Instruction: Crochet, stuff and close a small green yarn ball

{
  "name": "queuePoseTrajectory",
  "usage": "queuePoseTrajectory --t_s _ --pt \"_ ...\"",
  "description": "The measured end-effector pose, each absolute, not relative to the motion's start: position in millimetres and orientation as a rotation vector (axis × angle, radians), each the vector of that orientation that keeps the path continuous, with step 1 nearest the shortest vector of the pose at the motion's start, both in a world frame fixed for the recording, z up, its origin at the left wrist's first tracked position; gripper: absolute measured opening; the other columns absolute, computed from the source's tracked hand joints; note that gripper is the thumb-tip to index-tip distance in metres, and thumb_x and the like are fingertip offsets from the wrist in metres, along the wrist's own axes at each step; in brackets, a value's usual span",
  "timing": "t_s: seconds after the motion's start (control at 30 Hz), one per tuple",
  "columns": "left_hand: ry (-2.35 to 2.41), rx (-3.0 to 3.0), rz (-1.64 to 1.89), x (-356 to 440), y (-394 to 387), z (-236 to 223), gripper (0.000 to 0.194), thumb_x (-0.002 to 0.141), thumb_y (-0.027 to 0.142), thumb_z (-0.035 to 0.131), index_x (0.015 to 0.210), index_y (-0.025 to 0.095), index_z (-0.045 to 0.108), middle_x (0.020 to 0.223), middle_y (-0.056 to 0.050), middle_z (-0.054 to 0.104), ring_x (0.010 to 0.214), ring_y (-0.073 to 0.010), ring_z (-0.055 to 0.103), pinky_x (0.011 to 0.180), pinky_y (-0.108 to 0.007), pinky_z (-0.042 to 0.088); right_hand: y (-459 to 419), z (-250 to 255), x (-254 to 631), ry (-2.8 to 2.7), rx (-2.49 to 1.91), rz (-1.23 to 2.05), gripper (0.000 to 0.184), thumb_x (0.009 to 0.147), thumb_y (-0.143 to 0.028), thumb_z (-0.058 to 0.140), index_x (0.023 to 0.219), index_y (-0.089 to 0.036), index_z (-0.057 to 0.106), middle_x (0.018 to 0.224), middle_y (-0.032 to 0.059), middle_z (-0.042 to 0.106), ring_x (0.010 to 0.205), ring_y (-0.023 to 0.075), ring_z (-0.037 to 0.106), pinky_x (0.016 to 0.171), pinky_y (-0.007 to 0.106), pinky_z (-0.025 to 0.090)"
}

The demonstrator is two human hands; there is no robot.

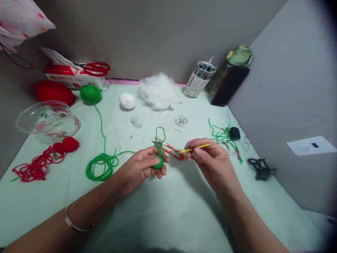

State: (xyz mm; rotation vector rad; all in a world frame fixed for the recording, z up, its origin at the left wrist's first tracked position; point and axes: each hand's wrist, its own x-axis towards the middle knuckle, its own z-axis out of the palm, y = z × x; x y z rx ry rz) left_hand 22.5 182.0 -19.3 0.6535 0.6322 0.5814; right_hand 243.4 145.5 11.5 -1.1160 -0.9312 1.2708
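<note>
My left hand [140, 168] is closed on a small green crochet piece [159, 162] at the middle of the table. A green strand loops up from the piece and runs left to a loose coil of green yarn [101, 167] and on to a green yarn ball [90, 93]. My right hand [210, 160] pinches a yellow-handled crochet hook [196, 148], whose tip points toward the green piece. Small red thread snips [172, 151] lie on the table between the two hands.
On the pale green cloth [158, 211] lie red yarn [39, 163], a clear plastic bowl [47, 121], white stuffing [158, 91], a white ball [127, 101], a pen tin [199, 79], a dark phone [229, 86], green scraps [222, 135], a black clip [262, 168]. Red scissors [96, 68] rest on a box.
</note>
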Motion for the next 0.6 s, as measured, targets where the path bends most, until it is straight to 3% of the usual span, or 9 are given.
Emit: queuePoseTrajectory --t_s 0.33,0.6 --pt "0.612 0.595 0.55 21 184 -13 0.011 0.093 0.015 0.069 0.104 0.016 0.07 0.104 -0.009 0.073 0.074 -0.0124 0.065 0.069 -0.026 0.049 136 8 246 -1.092 -1.102 1.124 0.008 0.09 -0.024 0.079 0.095 -0.027 0.073 0.094 0.0011 0.071 0.081 0.0153 0.068 0.073 0.029 0.059" --pt "0.562 0.644 0.555 20 181 -12 0.022 0.091 0.02 0.072 0.111 0.019 0.064 0.099 -0.005 0.07 0.063 -0.0088 0.059 0.051 -0.021 0.036 133 8 243 -1.144 -1.095 1.118 0.008 0.092 -0.027 0.077 0.099 -0.026 0.074 0.097 0.0034 0.071 0.081 0.0175 0.068 0.073 0.032 0.059"
